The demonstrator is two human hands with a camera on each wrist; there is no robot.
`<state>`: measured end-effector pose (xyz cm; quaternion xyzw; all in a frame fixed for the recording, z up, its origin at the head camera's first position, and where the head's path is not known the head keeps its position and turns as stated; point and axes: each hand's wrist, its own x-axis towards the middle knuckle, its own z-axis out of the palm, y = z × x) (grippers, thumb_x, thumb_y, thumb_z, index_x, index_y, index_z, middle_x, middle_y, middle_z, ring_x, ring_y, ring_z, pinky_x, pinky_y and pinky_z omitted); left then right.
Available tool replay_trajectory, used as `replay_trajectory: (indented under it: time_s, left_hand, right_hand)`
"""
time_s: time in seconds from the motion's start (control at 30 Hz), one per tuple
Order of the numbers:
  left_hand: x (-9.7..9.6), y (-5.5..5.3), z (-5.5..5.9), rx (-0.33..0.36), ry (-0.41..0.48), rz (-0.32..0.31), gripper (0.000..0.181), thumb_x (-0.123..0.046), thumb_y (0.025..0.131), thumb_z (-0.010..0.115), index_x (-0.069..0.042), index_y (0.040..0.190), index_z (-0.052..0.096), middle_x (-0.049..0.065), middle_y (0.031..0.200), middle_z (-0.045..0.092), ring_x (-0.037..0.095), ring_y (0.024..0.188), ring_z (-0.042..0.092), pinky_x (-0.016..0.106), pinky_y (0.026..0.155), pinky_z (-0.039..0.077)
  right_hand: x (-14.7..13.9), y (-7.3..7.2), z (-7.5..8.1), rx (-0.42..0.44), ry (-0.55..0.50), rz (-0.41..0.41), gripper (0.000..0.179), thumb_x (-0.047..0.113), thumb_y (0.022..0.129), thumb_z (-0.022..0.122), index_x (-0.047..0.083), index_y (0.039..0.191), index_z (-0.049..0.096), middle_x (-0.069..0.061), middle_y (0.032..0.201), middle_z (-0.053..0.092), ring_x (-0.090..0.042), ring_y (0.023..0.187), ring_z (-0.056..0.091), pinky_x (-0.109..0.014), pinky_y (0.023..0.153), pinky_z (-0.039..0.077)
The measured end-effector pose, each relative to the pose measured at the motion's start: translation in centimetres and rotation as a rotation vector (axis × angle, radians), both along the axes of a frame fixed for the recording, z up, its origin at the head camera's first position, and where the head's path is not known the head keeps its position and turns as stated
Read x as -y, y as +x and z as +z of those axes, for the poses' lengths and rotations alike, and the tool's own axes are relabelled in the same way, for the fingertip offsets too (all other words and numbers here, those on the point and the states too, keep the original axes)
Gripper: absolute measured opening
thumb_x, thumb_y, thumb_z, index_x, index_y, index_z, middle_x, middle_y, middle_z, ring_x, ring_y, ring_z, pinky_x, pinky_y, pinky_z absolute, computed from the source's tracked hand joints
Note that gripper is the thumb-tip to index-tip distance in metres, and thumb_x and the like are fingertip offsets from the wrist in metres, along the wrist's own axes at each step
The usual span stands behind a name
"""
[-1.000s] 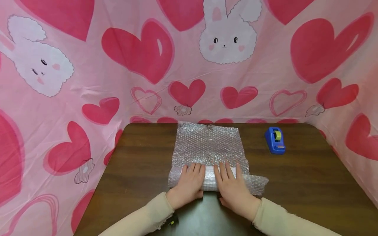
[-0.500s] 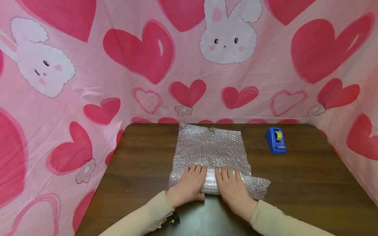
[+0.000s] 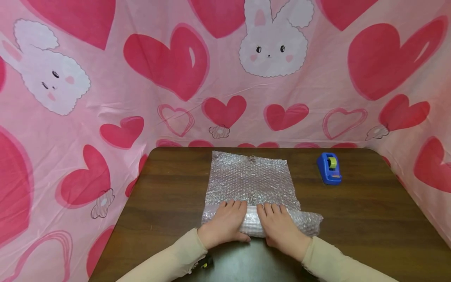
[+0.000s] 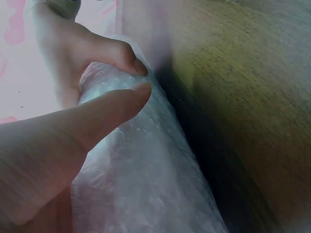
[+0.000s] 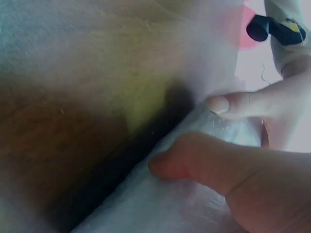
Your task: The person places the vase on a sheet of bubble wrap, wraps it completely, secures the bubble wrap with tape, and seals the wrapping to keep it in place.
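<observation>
A sheet of bubble wrap lies on the table in the head view, its far part flat (image 3: 250, 178) and its near end rolled into a thick tube (image 3: 251, 223). My left hand (image 3: 225, 221) grips the left half of the roll, fingers bent over the top and thumb on the near side. Beside it, my right hand (image 3: 283, 229) holds the right half in the same way. Both wrist views show the thumbs, the left thumb (image 4: 112, 114) and the right thumb (image 5: 199, 158), against the plastic. Whatever may be inside the roll is hidden.
A blue tape dispenser (image 3: 329, 168) with a yellowish roll stands at the back right of the brown wooden table (image 3: 158, 196). Pink cloth (image 3: 148, 86) with hearts and rabbits hangs behind and at the sides. A loose bubble wrap end (image 3: 310, 223) sticks out right of the roll.
The roll and the flat sheet have slid slightly toward me. The fingers of both hands have drawn back and bent more over the roll, and the left thumb has shifted right along its near side.
</observation>
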<state>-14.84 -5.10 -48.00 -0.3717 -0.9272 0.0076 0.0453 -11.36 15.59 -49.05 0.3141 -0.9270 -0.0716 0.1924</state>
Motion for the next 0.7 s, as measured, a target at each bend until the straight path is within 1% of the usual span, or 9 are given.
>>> replay_trajectory:
  time_s: [0.07, 0.13, 0.27, 0.37, 0.4, 0.47, 0.53, 0.63, 0.7]
  left_hand:
    - [0.0, -0.1, -0.1, 0.016, 0.004, 0.007, 0.105, -0.07, 0.068, 0.086, -0.001, 0.141, 0.055, 0.01, 0.122, 0.069, 0.023, 0.105, 0.064, 0.037, 0.085, 0.052]
    - [0.0, -0.3, -0.1, 0.036, 0.008, 0.014, 0.111, -0.069, 0.069, 0.086, -0.001, 0.148, 0.049, 0.013, 0.13, 0.068, 0.026, 0.112, 0.066, 0.04, 0.09, 0.053]
    - [0.0, -0.8, -0.2, 0.089, 0.028, 0.018, 0.114, -0.068, 0.071, 0.085, -0.005, 0.155, 0.041, 0.02, 0.145, 0.059, 0.033, 0.124, 0.063, 0.05, 0.096, 0.053]
    - [0.1, -1.0, -0.2, 0.101, 0.056, 0.026, 0.116, -0.068, 0.07, 0.087, -0.006, 0.156, 0.039, 0.025, 0.154, 0.048, 0.038, 0.133, 0.056, 0.059, 0.102, 0.048]
    - [0.1, -1.0, -0.1, 0.091, 0.065, 0.03, 0.117, -0.068, 0.068, 0.087, -0.007, 0.156, 0.04, 0.025, 0.156, 0.045, 0.039, 0.136, 0.054, 0.062, 0.104, 0.046]
    - [0.1, -1.0, 0.0, 0.042, 0.072, 0.036, 0.117, -0.07, 0.065, 0.088, -0.008, 0.153, 0.044, 0.025, 0.159, 0.042, 0.039, 0.139, 0.049, 0.067, 0.107, 0.042]
    - [0.0, -0.7, 0.1, -0.035, 0.067, 0.034, 0.112, -0.072, 0.064, 0.088, -0.009, 0.148, 0.05, 0.023, 0.156, 0.045, 0.038, 0.139, 0.049, 0.068, 0.108, 0.04]
    - [-0.2, -0.2, 0.1, -0.138, 0.049, 0.024, 0.1, -0.072, 0.065, 0.086, -0.009, 0.137, 0.057, 0.017, 0.141, 0.057, 0.033, 0.13, 0.055, 0.063, 0.108, 0.043]
    - [-0.4, 0.4, 0.1, -0.178, 0.039, 0.015, 0.095, -0.071, 0.066, 0.085, -0.008, 0.132, 0.059, 0.012, 0.128, 0.062, 0.029, 0.12, 0.058, 0.056, 0.104, 0.047]
  right_hand:
    - [-0.1, -0.2, 0.2, 0.055, 0.005, 0.009, 0.088, 0.031, 0.05, 0.095, -0.002, 0.121, 0.055, -0.013, 0.098, 0.057, -0.028, 0.084, 0.056, -0.043, 0.07, 0.05]
    - [-0.2, -0.5, 0.5, 0.096, 0.009, 0.021, 0.089, 0.032, 0.051, 0.096, -0.002, 0.122, 0.055, -0.013, 0.098, 0.057, -0.028, 0.083, 0.056, -0.043, 0.068, 0.05]
    - [-0.4, -1.0, 1.0, 0.153, 0.019, 0.044, 0.089, 0.033, 0.054, 0.096, -0.003, 0.123, 0.054, -0.014, 0.099, 0.059, -0.03, 0.085, 0.059, -0.045, 0.068, 0.052]
    - [-0.5, -1.4, 1.5, 0.212, 0.021, 0.054, 0.089, 0.033, 0.057, 0.097, -0.005, 0.125, 0.054, -0.017, 0.103, 0.061, -0.032, 0.088, 0.062, -0.047, 0.071, 0.055]
    - [-0.5, -1.5, 1.6, 0.234, 0.021, 0.054, 0.088, 0.033, 0.058, 0.097, -0.004, 0.125, 0.053, -0.017, 0.103, 0.062, -0.032, 0.089, 0.062, -0.047, 0.072, 0.055]
    - [-0.5, -1.8, 1.9, 0.283, 0.019, 0.048, 0.087, 0.032, 0.059, 0.096, -0.005, 0.125, 0.053, -0.018, 0.104, 0.061, -0.033, 0.09, 0.063, -0.048, 0.072, 0.054]
    - [-0.5, -2.1, 2.1, 0.327, 0.016, 0.036, 0.086, 0.03, 0.059, 0.096, -0.005, 0.125, 0.053, -0.018, 0.104, 0.061, -0.034, 0.091, 0.063, -0.049, 0.073, 0.054]
    - [-0.4, -2.4, 2.4, 0.383, 0.02, 0.015, 0.086, 0.028, 0.06, 0.095, -0.006, 0.126, 0.052, -0.02, 0.106, 0.061, -0.036, 0.094, 0.063, -0.051, 0.075, 0.054]
    - [-0.4, -2.5, 2.5, 0.408, 0.022, 0.008, 0.085, 0.028, 0.06, 0.095, -0.005, 0.126, 0.052, -0.019, 0.106, 0.061, -0.036, 0.094, 0.062, -0.052, 0.076, 0.054]
